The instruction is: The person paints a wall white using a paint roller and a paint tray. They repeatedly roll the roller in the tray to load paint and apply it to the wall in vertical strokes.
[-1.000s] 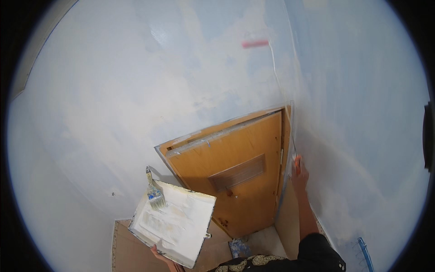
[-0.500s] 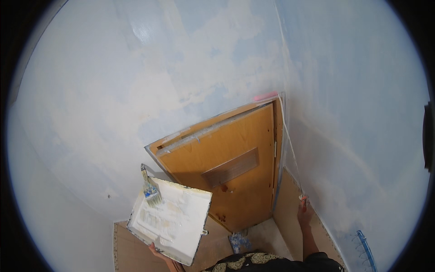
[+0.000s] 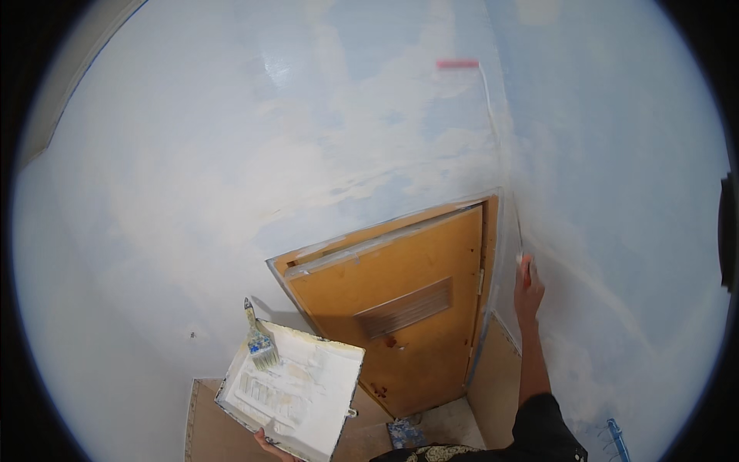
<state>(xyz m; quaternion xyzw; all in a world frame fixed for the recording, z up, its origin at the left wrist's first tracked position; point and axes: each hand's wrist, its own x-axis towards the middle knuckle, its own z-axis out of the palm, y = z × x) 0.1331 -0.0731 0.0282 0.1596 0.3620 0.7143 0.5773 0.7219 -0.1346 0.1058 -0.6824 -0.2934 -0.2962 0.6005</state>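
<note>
My right hand (image 3: 529, 286) grips the handle of a long-framed paint roller, arm stretched up. Its pink roller sleeve (image 3: 458, 65), slightly blurred, lies against the patchy blue-and-white wall (image 3: 346, 123) above the door, close to the corner. Down at the lower left my left hand (image 3: 269, 446) holds a white paint tray (image 3: 319, 385) by its near edge, most of the fingers hidden beneath it. White paint coats the tray. A paintbrush (image 3: 262, 346) with a stained handle rests across the tray's far left corner, bristles inside.
A brown wooden door (image 3: 416, 269) with a vent panel stands below the painted wall, slightly off its frame. The right wall (image 3: 616, 154) meets the corner. A blue rack with hooks (image 3: 617, 439) hangs at lower right. Paint-spattered blue material (image 3: 406, 433) lies on the floor.
The roller has moved up from the door frame's top corner to higher on the wall. My right hand rose with it. The tray stays in my left hand, and the whole view has shifted slightly.
</note>
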